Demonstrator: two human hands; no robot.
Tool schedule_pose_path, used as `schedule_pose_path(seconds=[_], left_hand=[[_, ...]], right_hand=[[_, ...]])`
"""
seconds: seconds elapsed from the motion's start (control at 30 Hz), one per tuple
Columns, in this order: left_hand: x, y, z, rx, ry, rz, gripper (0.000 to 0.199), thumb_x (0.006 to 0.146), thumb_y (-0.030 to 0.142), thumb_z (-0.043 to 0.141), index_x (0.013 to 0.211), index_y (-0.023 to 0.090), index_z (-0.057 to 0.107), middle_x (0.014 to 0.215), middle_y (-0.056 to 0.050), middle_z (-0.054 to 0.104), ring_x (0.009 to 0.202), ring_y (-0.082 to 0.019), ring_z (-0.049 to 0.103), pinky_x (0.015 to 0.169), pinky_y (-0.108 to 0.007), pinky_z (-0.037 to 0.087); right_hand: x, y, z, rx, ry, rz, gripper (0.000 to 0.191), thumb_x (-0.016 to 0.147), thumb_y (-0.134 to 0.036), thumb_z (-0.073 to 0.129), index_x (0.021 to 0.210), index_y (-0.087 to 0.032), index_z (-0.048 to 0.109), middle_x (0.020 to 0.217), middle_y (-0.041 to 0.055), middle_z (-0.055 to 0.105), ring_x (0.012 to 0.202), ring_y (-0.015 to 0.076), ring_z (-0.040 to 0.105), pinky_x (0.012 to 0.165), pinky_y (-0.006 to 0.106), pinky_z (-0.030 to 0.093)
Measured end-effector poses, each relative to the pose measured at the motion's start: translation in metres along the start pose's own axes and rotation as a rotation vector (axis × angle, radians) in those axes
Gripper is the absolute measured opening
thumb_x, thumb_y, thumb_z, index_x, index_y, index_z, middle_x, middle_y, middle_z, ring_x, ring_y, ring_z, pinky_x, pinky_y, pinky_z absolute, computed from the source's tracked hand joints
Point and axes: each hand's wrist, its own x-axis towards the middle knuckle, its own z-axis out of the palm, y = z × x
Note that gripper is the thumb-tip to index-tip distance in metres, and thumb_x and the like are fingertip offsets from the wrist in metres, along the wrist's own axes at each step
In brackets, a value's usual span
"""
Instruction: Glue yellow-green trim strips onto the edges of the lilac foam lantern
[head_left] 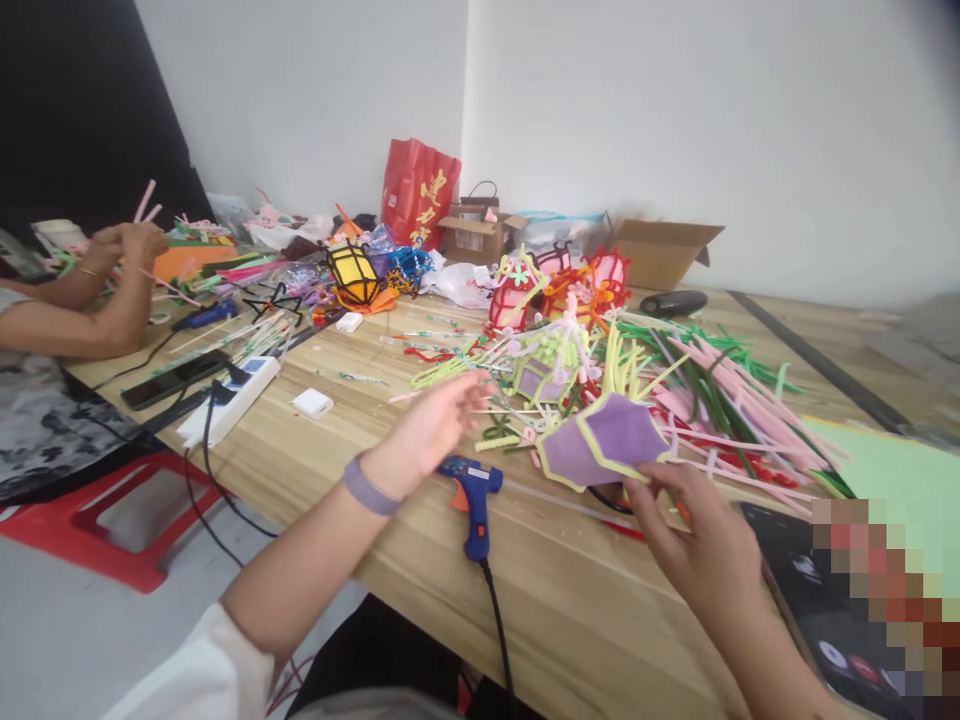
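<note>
My right hand [694, 525] pinches the lower edge of a purple lantern panel [626, 430] trimmed with pale yellow pipe cleaner, held tilted above the table. My left hand [446, 415] is raised over the table with its fingers apart and nothing in it. Just below that hand lies a blue hot glue gun [478, 505], its black cord running toward the front edge. Behind the panel stands a finished-looking purple and yellow lantern [544, 370] with a pipe-cleaner top.
Pink pipe cleaners [750, 400] and green ones pile up at right, near a phone [795, 590]. A white power strip [231, 400] and a white charger [312, 403] lie at left. Pink-red lanterns [517, 300], a cardboard box [664, 255] and a red bag [418, 195] stand behind. Another person's hands [135, 245] work far left.
</note>
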Motion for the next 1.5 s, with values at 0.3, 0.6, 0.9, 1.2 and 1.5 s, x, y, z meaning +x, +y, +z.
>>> schedule_pose_path(seconds=[0.3, 0.6, 0.9, 1.2, 1.5], left_hand=[[0.037, 0.001, -0.092, 1.491, 0.13, 0.647, 0.011, 0.077, 0.023, 0.063, 0.082, 0.016, 0.07, 0.093, -0.012, 0.072, 0.094, -0.029, 0.063, 0.09, -0.042, 0.045], [0.041, -0.02, -0.03, 1.648, -0.62, 1.13, 0.028, 0.094, 0.034, 0.049, 0.109, 0.023, 0.069, 0.115, -0.009, 0.068, 0.111, -0.026, 0.057, 0.096, -0.041, 0.044], [0.096, -0.067, 0.029, 1.569, -1.176, 1.229, 0.047, 0.091, 0.039, 0.055, 0.137, 0.034, 0.051, 0.156, -0.005, 0.035, 0.146, -0.028, 0.026, 0.118, -0.047, 0.021], [0.131, -0.083, 0.064, 1.55, -1.163, 1.129, 0.04, 0.09, 0.023, 0.056, 0.123, 0.044, 0.062, 0.146, -0.001, 0.051, 0.144, -0.027, 0.029, 0.115, -0.048, 0.024], [0.128, -0.056, 0.054, 1.643, -1.061, 1.163, 0.031, 0.093, 0.029, 0.049, 0.119, 0.027, 0.065, 0.143, -0.01, 0.05, 0.134, -0.026, 0.039, 0.112, -0.043, 0.028]], right_hand=[[0.01, -0.007, 0.011, 0.09, -0.112, -0.035, 0.006, 0.092, -0.025, 0.053, 0.091, -0.022, 0.058, 0.065, -0.0017, 0.06, 0.059, 0.0159, 0.059, 0.059, 0.027, 0.044], [0.034, 0.007, -0.01, 0.017, 0.022, 0.269, 0.007, 0.082, -0.028, 0.058, 0.08, -0.022, 0.06, 0.059, -0.0034, 0.056, 0.055, 0.0147, 0.055, 0.057, 0.026, 0.041], [0.013, 0.033, -0.016, -0.081, 0.26, 0.59, 0.014, 0.077, -0.033, 0.061, 0.08, -0.02, 0.064, 0.063, -0.0007, 0.06, 0.06, 0.0178, 0.058, 0.062, 0.03, 0.044], [0.01, 0.035, -0.028, -0.122, 0.296, 0.628, 0.015, 0.079, -0.034, 0.06, 0.084, -0.02, 0.064, 0.067, 0.0009, 0.063, 0.064, 0.0191, 0.06, 0.066, 0.032, 0.045], [0.007, 0.029, -0.024, -0.145, 0.244, 0.545, 0.011, 0.081, -0.033, 0.059, 0.083, -0.022, 0.063, 0.067, 0.001, 0.063, 0.066, 0.0206, 0.062, 0.066, 0.032, 0.044]])
